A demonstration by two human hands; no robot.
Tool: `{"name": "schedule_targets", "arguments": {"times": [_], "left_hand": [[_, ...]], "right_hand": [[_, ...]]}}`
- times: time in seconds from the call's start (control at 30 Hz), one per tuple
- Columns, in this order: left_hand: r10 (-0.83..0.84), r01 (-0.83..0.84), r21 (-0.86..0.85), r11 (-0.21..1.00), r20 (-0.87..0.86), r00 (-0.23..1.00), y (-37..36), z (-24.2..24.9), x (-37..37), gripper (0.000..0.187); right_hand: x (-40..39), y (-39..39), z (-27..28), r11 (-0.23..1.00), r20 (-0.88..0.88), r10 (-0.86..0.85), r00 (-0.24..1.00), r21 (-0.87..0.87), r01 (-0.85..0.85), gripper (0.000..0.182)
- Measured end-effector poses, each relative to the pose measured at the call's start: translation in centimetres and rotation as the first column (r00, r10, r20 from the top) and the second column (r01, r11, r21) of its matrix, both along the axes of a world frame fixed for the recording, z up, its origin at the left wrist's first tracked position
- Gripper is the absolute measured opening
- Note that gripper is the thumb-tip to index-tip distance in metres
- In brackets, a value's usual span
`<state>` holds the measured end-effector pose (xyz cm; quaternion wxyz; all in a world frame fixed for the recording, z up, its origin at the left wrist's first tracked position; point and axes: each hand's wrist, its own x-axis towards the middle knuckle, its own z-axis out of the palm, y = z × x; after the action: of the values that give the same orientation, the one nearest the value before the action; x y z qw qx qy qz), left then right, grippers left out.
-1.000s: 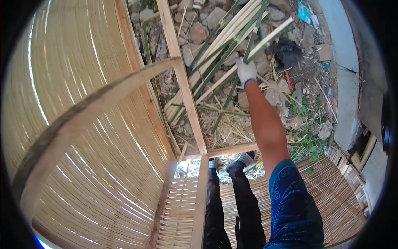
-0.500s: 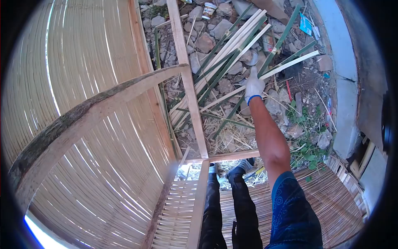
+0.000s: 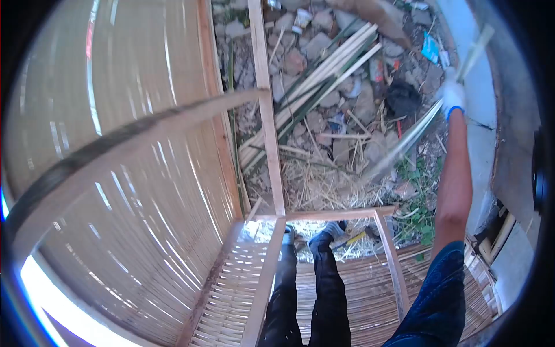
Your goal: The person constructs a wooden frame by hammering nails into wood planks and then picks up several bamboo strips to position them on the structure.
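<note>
My right hand [image 3: 452,97], in a white work glove with a blue cuff, is closed around a few bamboo strips [image 3: 411,136] at the upper right. The strips slant from lower left to upper right and are smeared by motion. One end passes above the glove in front of the pale wall; the other hangs over straw and green weeds. To the left, a pile of pale and green bamboo strips [image 3: 324,81] lies across the stones, apart from my hand. My left hand is out of view.
A wooden frame [image 3: 267,115] and a curved, bark-edged pole [image 3: 133,130] stand beside a slatted bamboo wall [image 3: 150,196]. Rubble, straw [image 3: 312,185] and a blue wrapper [image 3: 430,47] litter the ground. A pale wall [image 3: 481,110] borders the right side. My feet are below the frame's crossbar [image 3: 341,214].
My right hand has moved right and lifted several bamboo strips off the pile, up toward the pale wall. The view has shifted a little, and another wooden post shows at the lower right.
</note>
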<state>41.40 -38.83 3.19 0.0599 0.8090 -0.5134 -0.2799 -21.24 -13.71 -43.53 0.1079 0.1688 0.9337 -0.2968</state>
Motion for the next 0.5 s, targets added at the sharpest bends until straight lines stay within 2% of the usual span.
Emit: {"name": "schedule_targets", "arguments": {"times": [0.07, 0.1, 0.13, 0.2, 0.23, 0.27, 0.3, 0.33, 0.37, 0.4, 0.43, 0.47, 0.5], "left_hand": [[-0.007, 0.007, 0.006, 1.0, -0.036, 0.999, 0.1, 0.9, 0.5, 0.084], [-0.109, 0.106, -0.046, 0.993, -0.073, 0.991, -0.2, 0.5, 0.2, 0.08], [-0.197, 0.187, -0.102, 0.977, -0.099, 0.975, -0.3, -0.2, 0.3, 0.076], [-0.352, 0.32, -0.221, 0.921, -0.122, 0.928, -0.7, -1.8, 0.5, 0.069], [-0.416, 0.371, -0.278, 0.886, -0.123, 0.901, -0.9, -2.3, 0.3, 0.067], [-0.479, 0.419, -0.331, 0.845, -0.121, 0.87, -1.2, -2.1, -0.2, 0.065], [-0.498, 0.462, -0.273, 0.844, -0.079, 0.864, -1.0, -0.6, -1.8, 0.066], [-0.538, 0.523, -0.237, 0.819, -0.001, 0.843, -1.3, 0.6, -3.3, 0.068], [-0.542, 0.53, -0.133, 0.837, -0.077, 0.837, -1.8, 1.3, -2.1, 0.071], [-0.616, 0.603, -0.159, 0.781, -0.042, 0.787, -2.1, 1.1, -1.5, 0.073], [-0.608, 0.603, -0.08, 0.794, -0.106, 0.786, -2.8, 1.2, -0.8, 0.08], [-0.616, 0.609, -0.09, 0.788, -0.117, 0.779, -2.9, 1.7, -1.5, 0.072], [-0.652, 0.639, -0.13, 0.758, -0.112, 0.75, -2.9, 1.5, -1.1, 0.072]], "right_hand": [[3.6, -4.0, 2.3, 0.971, -0.02, 0.165, 0.986, 0.176, -0.159, 0.062], [6.1, -6.1, 3.3, 0.961, -0.009, 0.215, 0.977, 0.181, -0.21, 0.063], [8.8, -8.2, 4.3, 0.956, 0.006, 0.257, 0.966, 0.145, -0.255, 0.066], [13.9, -10.9, 6.4, 0.935, 0.143, 0.353, 0.924, -0.063, -0.348, 0.05], [17.4, -12.1, 6.9, 0.931, 0.037, 0.348, 0.937, -0.127, -0.341, 0.048], [19.8, -12.9, 6.7, 0.924, 0.065, 0.358, 0.932, -0.172, -0.343, 0.051], [22.8, -14.2, 7.9, 0.933, 0.096, 0.352, 0.931, -0.119, -0.34, 0.057], [25.0, -15.1, 10.5, 0.909, 0.105, 0.385, 0.917, -0.213, -0.358, 0.062], [26.8, -16.0, 12.0, 0.907, 0.114, 0.375, 0.92, -0.252, -0.338, 0.064], [28.3, -16.4, 13.7, 0.9, 0.131, 0.365, 0.922, -0.302, -0.313, 0.065], [29.3, -16.0, 13.1, 0.906, 0.122, 0.331, 0.936, -0.319, -0.278, 0.065], [30.0, -16.4, 16.3, 0.911, 0.192, 0.29, 0.938, -0.357, -0.209, 0.061], [30.6, -16.9, 19.9, 0.913, 0.263, 0.248, 0.932, -0.385, -0.134, 0.059]]}}
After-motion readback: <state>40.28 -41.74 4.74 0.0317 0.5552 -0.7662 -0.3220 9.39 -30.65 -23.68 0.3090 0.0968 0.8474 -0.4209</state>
